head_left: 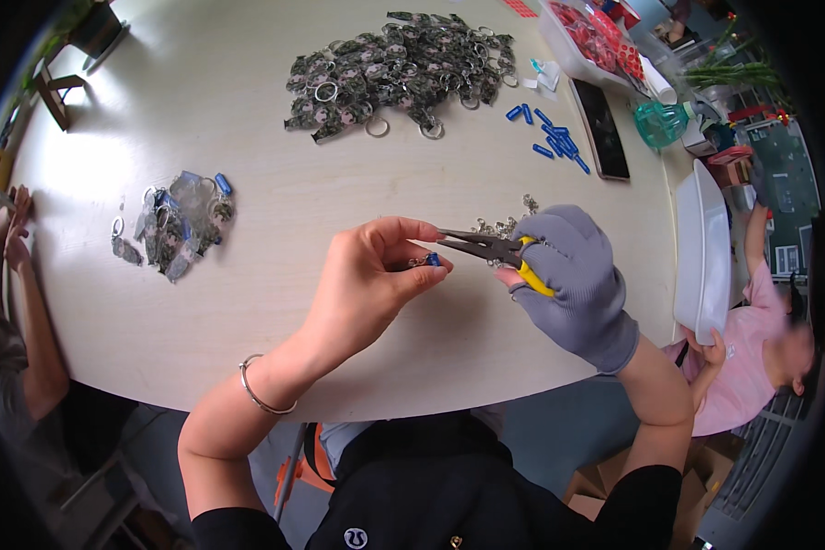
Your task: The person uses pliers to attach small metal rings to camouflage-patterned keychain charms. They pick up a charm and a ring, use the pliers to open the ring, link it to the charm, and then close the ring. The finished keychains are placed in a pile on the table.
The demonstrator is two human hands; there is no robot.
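Observation:
My left hand point(353, 275), bare, pinches a small blue cylinder point(433, 260) with a bit of metal chain between thumb and fingers. In a grey fingerless glove, my right hand point(577, 284) is wrapped round needle-nose pliers point(486, 247) with yellow handles. Their dark jaws point left and stand slightly apart, the tips close to my left index finger. Just beyond the pliers lies a little heap of silver metal links point(497, 225), partly hidden by the glove. Further back, several loose blue cylinders point(559, 139) are scattered on the table.
A large pile of camouflage-patterned keychains point(376, 78) with rings lies at the back. At left is a smaller keychain pile point(179, 220) with blue parts. A phone point(600, 128), a clear tub point(591, 41) and a white tray point(703, 252) are at right. People sit on both sides.

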